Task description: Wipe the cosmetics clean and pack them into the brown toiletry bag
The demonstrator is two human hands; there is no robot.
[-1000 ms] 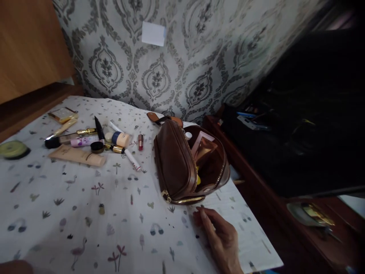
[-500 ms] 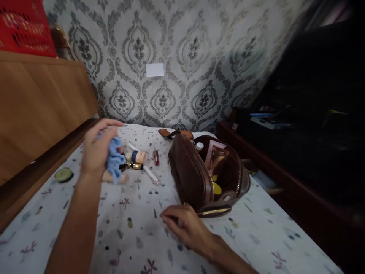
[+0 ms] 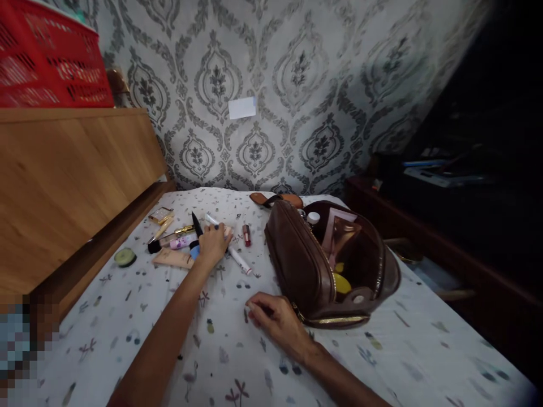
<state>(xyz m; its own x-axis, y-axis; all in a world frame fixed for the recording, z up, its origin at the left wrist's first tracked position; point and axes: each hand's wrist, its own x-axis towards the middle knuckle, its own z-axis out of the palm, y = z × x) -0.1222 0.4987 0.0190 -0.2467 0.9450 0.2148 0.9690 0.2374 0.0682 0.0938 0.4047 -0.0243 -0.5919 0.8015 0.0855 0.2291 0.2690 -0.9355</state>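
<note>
My left hand [image 3: 213, 246] reaches down among the cosmetics, its fingers curled over a peach-coloured bottle with a dark blue band [image 3: 228, 230]. Something blue [image 3: 194, 250] shows beside that hand, partly hidden. Left of it lie a beige tube [image 3: 172, 258], a purple-patterned tube [image 3: 181, 242] and a gold-capped item [image 3: 184, 230]. A white tube [image 3: 240, 260] and a dark red lipstick [image 3: 246, 235] lie to its right. My right hand [image 3: 275, 322] rests loosely closed on the cloth with nothing visible in it, by the front of an unzipped brown leather bag [image 3: 297, 260].
Inside the bag are a pink-framed pouch [image 3: 339, 232], a yellow item [image 3: 341, 284] and a white-capped container [image 3: 313, 218]. A round green-topped jar [image 3: 125, 257] sits at left. A wooden cabinet [image 3: 76, 186] bearing a red basket [image 3: 63, 68] borders the left side.
My left hand has moved right and down onto the bottle; the blue cloth is no longer seen in it. More cosmetics show at left. My right hand stays near the bag. The view has shifted.
</note>
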